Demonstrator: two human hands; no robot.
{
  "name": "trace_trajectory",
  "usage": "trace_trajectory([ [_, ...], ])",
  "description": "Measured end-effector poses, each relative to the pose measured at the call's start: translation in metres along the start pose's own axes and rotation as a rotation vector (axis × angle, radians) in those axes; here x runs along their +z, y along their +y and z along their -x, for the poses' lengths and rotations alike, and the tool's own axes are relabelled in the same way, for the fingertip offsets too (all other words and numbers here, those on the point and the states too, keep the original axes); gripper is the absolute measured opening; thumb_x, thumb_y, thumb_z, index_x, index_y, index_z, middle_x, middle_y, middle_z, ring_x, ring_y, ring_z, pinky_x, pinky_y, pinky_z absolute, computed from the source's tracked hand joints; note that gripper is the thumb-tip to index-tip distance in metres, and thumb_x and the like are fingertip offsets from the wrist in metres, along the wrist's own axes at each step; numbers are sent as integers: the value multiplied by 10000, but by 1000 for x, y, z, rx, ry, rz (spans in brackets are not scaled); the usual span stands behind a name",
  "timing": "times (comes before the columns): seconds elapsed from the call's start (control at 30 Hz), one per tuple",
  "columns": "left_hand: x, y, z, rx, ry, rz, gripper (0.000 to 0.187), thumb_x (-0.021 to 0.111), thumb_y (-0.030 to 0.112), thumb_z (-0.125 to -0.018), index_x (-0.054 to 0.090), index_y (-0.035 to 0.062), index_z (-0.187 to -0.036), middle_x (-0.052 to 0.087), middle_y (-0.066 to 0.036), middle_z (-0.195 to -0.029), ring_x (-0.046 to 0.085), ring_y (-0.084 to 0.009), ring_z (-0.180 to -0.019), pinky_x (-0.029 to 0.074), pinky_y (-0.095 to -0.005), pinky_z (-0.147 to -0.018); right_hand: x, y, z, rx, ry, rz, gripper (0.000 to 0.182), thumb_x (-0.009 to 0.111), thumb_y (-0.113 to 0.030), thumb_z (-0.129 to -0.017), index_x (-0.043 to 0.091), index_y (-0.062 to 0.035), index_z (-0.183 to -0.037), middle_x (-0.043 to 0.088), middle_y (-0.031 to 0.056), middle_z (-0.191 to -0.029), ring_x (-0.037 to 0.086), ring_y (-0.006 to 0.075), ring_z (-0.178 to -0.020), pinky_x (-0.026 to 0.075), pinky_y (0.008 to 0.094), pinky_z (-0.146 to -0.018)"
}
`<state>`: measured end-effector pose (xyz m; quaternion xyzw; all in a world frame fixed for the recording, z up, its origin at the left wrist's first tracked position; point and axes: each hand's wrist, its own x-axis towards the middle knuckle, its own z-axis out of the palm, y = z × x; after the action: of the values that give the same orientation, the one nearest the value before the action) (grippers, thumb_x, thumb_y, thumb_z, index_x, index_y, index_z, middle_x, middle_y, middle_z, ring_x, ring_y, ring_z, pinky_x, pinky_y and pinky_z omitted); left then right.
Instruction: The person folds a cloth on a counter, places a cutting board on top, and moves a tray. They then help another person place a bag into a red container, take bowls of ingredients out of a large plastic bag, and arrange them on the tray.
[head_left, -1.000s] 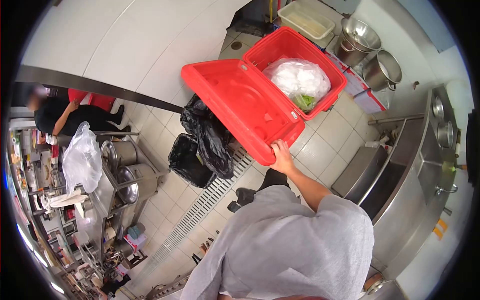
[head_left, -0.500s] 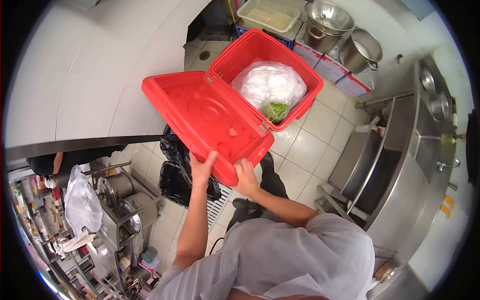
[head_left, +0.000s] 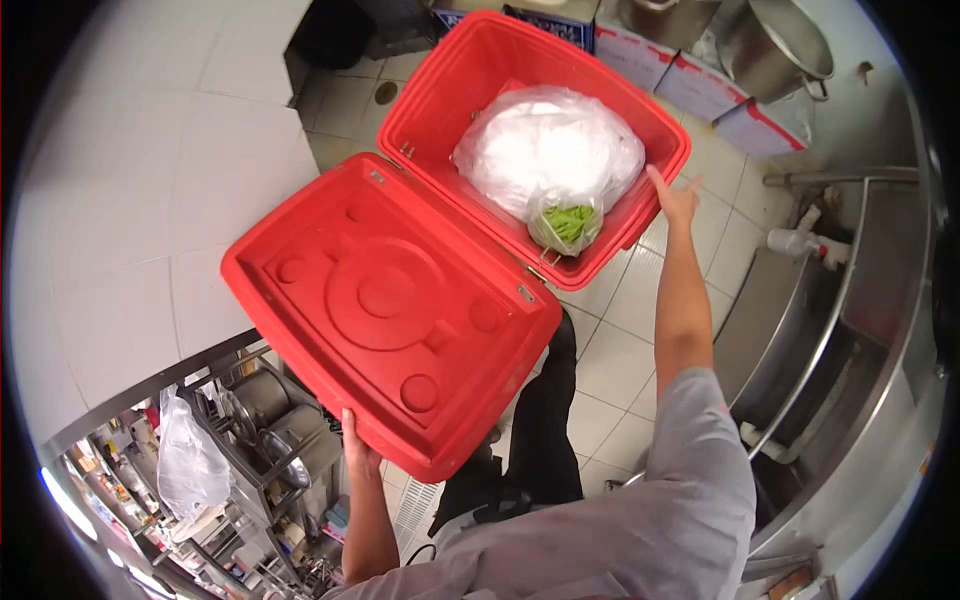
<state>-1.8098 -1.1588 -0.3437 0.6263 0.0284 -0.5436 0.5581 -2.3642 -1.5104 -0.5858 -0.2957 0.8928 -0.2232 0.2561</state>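
A red cooler (head_left: 655,115) stands with its hinged lid (head_left: 385,295) swung wide, inner face up. Inside lies a large clear plastic bag with white contents (head_left: 545,140), and in front of it a small clear bag of green vegetables (head_left: 568,224). My left hand (head_left: 360,448) grips the lid's near edge, thumb on top and the other fingers hidden beneath. At the cooler's right rim is my right hand (head_left: 677,198), fingers spread and one fingertip right at the rim.
Cardboard boxes (head_left: 700,85) and a large metal pot (head_left: 775,50) stand behind the cooler. A steel sink unit (head_left: 770,320) runs along the right. Shelving with pots (head_left: 262,400) and a hanging plastic bag (head_left: 190,460) are at lower left. My legs (head_left: 545,430) are beside the lid.
My right hand has left the lid and reached forward to the cooler's right rim. My left hand stays on the lid, which now lies lower and flatter. The cooler appears closer.
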Motion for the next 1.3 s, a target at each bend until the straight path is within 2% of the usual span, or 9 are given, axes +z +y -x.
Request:
trace_trajectory([
  [0.3,86,27,36,377,-107,-341,811,680,178,-733,238,80,-1407,460,-123,-1264,517,-261,-1115,463,-383,-933,44,28,31,55,-10,-74,694,693,-344,-663,442,31,-1191,569,272,-1119,567,416,-1019,445,451,-907],
  [0.47,157,88,36,530,-209,-526,931,662,137,-697,129,82,-1458,359,-137,-1391,414,-259,-1242,404,-368,-997,71,103,133,-54,172,-294,693,683,-317,-688,430,47,-1220,553,285,-1134,543,419,-1051,426,445,-930],
  [0.63,193,176,-8,610,-267,-1017,951,569,92,-592,172,50,-1455,348,-122,-1404,382,-220,-1264,317,-305,-1033,114,132,289,328,123,-493,930,754,-363,-696,243,72,-1340,469,278,-1261,483,392,-1153,399,415,-983],
  [0.73,208,229,-38,638,-348,-1269,980,597,119,-584,162,77,-1461,363,-115,-1395,366,-216,-1271,289,-309,-1050,122,103,356,606,35,-666,821,728,-175,-745,216,11,-1359,451,176,-1302,517,314,-1104,438,406,-970],
  [0.87,228,270,-65,582,-542,-1466,982,629,183,-608,158,141,-1469,385,-146,-1381,352,-234,-1281,273,-332,-1067,135,71,395,925,-227,-876,853,754,-337,-718,207,-123,-1337,494,145,-1213,563,301,-1009,562,408,-738],
  [0.93,204,287,-117,910,-510,-1497,904,627,186,-639,228,119,-1448,404,-163,-1377,395,-252,-1253,298,-324,-1057,133,72,407,1108,-478,-795,974,788,-454,-649,198,-101,-1340,500,191,-1134,574,338,-921,568,383,-703],
  [1.0,208,297,-131,1063,-355,-1473,680,604,125,-687,428,86,-1342,545,-158,-1251,506,-269,-1166,389,-345,-997,147,119,389,1263,-1103,-772,1118,799,-550,-577,162,-57,-1352,497,221,-1134,577,350,-910,554,429,-750],
  [1.13,193,258,-115,1624,379,-1497,422,540,38,-702,585,71,-1120,481,-232,-1259,483,-388,-1130,420,-448,-950,101,136,373,618,-1396,-194,766,617,-449,-829,267,-22,-1361,510,231,-1170,572,325,-971,466,438,-863],
  [1.3,63,139,-3,1157,-251,-1629,382,505,39,-742,571,60,-1118,527,-201,-1176,463,-363,-1160,406,-457,-961,23,165,341,478,-1230,35,507,545,-369,-880,388,-128,-1298,535,231,-1118,580,333,-905,485,452,-762],
])
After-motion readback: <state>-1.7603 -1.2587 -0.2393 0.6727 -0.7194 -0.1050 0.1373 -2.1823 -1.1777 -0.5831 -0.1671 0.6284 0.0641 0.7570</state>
